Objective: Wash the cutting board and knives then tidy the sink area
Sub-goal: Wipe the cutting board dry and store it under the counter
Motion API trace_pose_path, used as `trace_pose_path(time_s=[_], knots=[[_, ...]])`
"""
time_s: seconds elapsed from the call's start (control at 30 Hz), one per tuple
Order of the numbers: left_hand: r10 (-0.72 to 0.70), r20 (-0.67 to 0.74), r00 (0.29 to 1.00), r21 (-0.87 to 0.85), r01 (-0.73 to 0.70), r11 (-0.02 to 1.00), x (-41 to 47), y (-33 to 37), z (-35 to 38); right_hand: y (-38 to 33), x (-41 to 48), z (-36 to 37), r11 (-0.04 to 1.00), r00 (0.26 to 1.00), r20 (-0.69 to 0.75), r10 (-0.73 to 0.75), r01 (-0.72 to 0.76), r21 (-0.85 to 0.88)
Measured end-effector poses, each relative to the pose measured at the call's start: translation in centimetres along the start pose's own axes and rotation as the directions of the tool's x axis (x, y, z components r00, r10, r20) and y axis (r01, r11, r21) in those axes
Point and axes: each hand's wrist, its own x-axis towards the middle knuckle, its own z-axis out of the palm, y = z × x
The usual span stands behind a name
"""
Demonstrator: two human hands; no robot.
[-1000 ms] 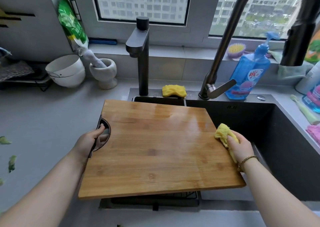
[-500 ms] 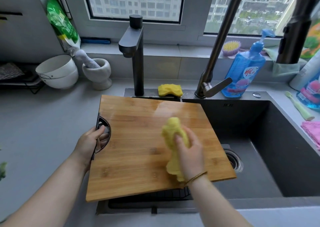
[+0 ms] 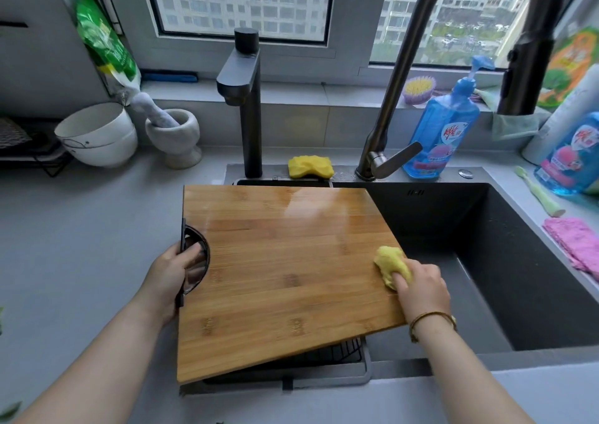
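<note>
A wet bamboo cutting board (image 3: 278, 271) lies tilted over the left part of the dark sink (image 3: 505, 261). My left hand (image 3: 171, 274) grips the board's black handle cut-out at its left edge. Near the board's right edge my right hand (image 3: 419, 286) holds a crumpled yellow cloth (image 3: 390, 263) and presses it on the wood. No knives are in view.
A tall pull-down faucet (image 3: 405, 76) and a square black tap (image 3: 246, 99) stand behind the sink. Between them lies a yellow sponge (image 3: 310, 166). Blue soap bottle (image 3: 440, 122) at back right, pink cloth (image 3: 575, 245) and green brush (image 3: 539, 196) on the right counter. White bowls (image 3: 97, 135) and mortar (image 3: 175, 138) at left.
My right hand swept the yellow cloth from the board's right edge to its middle, then back to the right edge. My left hand kept its grip on the handle.
</note>
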Motion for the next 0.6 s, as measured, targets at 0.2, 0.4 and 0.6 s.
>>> trace_pose_path(time_s=[0.2, 0.4, 0.6], knots=[[0.043, -0.052, 0.998, 0.067, -0.039, 0.997, 0.4, 0.1, 0.9, -8.8, -3.9, 2.0, 0.913, 0.908, 0.128, -0.399, 0.381, 0.144], [0.035, -0.049, 0.998, 0.068, -0.031, 0.997, 1.0, 0.2, 0.7, -11.7, -1.7, 2.5, 0.822, 0.807, 0.161, -0.568, 0.568, 0.054], [0.022, -0.026, 0.999, 0.100, -0.020, 0.995, 2.1, 0.4, 1.9, -6.6, 5.9, 0.3, 0.999, 0.997, 0.074, -0.030, 0.027, 0.046]])
